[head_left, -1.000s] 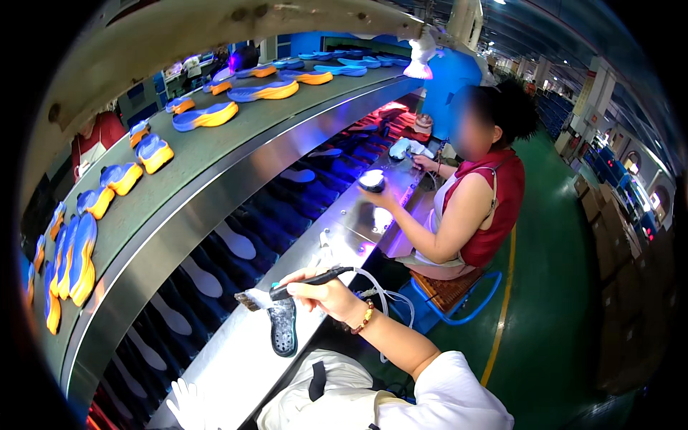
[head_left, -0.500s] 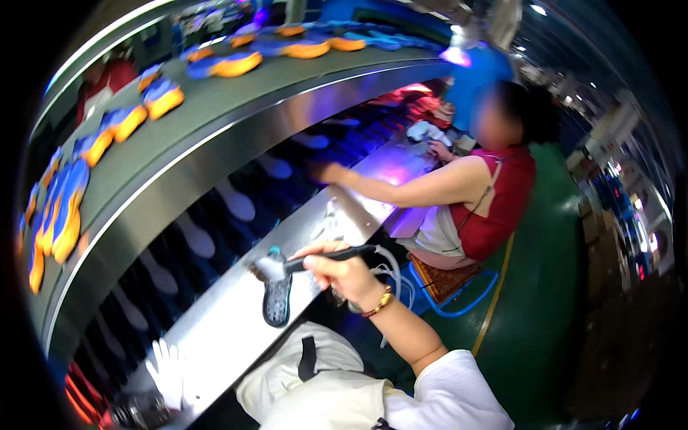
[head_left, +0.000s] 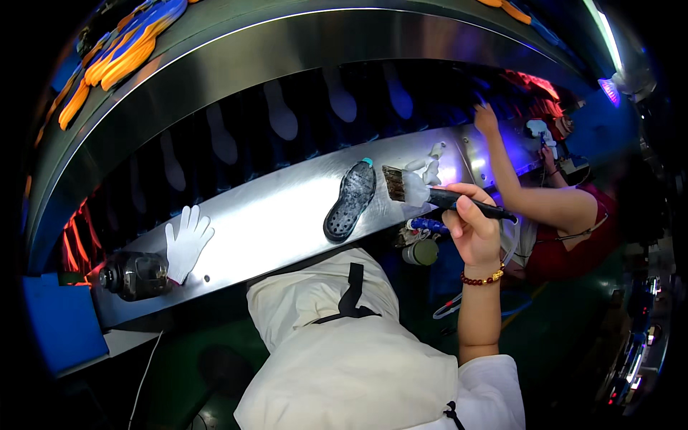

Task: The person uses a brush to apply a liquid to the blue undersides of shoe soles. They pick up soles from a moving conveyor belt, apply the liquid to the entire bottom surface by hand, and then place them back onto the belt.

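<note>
My right hand (head_left: 474, 231) is closed round the black handle of a flat paintbrush (head_left: 417, 190). The dark bristles point left, a short way to the right of a black shoe sole piece (head_left: 350, 203) and apart from it. This piece lies on the metal bench (head_left: 265, 210), with small holes toward its near end and a teal tip at its far end. Small whitish pieces (head_left: 431, 169) lie just beyond the brush. My left hand is out of the picture.
A white glove (head_left: 188, 240) lies at the bench's left end beside a dark see-through bottle (head_left: 140, 275). Pale insole shapes (head_left: 281, 111) hang or stand beneath the conveyor (head_left: 236, 61), which bears orange-and-blue soles (head_left: 129, 54). At right, a co-worker's arm (head_left: 545, 204) reaches toward the conveyor.
The view has swung right and down. The paintbrush, which was over the sole piece, is now off to its right in my right hand. The sole piece stays on the bench.
</note>
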`<control>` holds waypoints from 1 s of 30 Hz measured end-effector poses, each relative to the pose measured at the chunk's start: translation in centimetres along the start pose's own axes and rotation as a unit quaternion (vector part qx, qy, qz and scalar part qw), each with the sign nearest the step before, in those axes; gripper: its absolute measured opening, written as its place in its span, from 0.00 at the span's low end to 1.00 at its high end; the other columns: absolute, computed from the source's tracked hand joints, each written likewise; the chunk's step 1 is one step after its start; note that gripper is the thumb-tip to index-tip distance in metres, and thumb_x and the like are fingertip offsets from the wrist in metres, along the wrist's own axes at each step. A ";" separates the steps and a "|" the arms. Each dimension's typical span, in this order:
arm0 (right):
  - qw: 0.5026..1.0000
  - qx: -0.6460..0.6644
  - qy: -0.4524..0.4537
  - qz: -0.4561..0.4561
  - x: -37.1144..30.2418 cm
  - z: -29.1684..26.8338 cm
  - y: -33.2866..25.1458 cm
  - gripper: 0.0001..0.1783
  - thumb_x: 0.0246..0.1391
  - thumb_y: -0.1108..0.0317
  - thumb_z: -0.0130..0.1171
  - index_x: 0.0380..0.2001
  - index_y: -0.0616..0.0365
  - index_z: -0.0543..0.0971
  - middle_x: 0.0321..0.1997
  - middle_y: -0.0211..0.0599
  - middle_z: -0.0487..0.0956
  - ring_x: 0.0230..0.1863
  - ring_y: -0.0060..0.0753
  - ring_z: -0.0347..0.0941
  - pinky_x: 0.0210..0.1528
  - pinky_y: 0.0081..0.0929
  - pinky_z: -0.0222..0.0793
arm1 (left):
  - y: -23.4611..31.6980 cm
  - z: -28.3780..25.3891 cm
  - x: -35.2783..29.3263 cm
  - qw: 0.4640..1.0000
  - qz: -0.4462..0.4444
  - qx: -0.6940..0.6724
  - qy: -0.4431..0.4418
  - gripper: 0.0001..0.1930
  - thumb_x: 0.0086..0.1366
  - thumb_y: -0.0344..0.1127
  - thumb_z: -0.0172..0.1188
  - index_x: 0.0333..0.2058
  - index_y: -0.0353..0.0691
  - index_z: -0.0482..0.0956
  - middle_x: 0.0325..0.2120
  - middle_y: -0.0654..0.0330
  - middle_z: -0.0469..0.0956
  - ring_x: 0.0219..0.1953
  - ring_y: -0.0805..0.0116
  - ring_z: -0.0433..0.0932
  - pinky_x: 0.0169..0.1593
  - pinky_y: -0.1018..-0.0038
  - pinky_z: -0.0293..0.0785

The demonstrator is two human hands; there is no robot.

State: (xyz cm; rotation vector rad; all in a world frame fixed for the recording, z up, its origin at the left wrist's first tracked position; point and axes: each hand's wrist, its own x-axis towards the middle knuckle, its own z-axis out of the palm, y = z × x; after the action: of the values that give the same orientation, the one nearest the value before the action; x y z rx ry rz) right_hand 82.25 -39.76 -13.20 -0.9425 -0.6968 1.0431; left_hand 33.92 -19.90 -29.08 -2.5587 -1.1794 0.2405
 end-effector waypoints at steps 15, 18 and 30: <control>0.999 0.011 -0.029 0.028 0.6 0.6 -0.4 0.12 0.52 0.74 0.52 0.39 0.68 0.74 0.38 0.46 0.78 0.16 0.14 0.64 0.19 0.09 0.62 | 0.2 0.4 0.3 1.000 0.010 0.009 -0.007 0.23 0.64 0.49 0.36 0.56 0.49 0.58 0.63 0.57 0.47 0.63 0.55 0.46 0.57 0.50 0.48; 0.999 0.003 -0.028 0.042 1.1 0.7 -0.2 0.12 0.51 0.72 0.54 0.38 0.67 0.75 0.31 0.39 0.77 0.16 0.13 0.64 0.19 0.09 0.62 | -0.1 0.6 0.8 1.000 0.021 0.018 -0.009 0.23 0.64 0.49 0.36 0.56 0.49 0.58 0.62 0.57 0.47 0.63 0.55 0.47 0.57 0.50 0.49; 0.994 0.025 -0.056 0.096 2.2 1.6 1.9 0.11 0.51 0.70 0.56 0.38 0.64 0.77 0.19 0.27 0.72 0.16 0.15 0.64 0.19 0.12 0.60 | 1.1 1.8 3.5 0.987 0.067 0.138 0.038 0.22 0.65 0.49 0.35 0.55 0.50 0.59 0.62 0.58 0.49 0.62 0.55 0.48 0.56 0.50 0.50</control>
State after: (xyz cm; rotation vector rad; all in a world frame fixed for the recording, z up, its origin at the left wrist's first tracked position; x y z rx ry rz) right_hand 80.95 -36.85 -14.10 -0.9266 -0.6789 1.2848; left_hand 36.45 -17.57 -31.18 -2.3805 -0.8796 0.3104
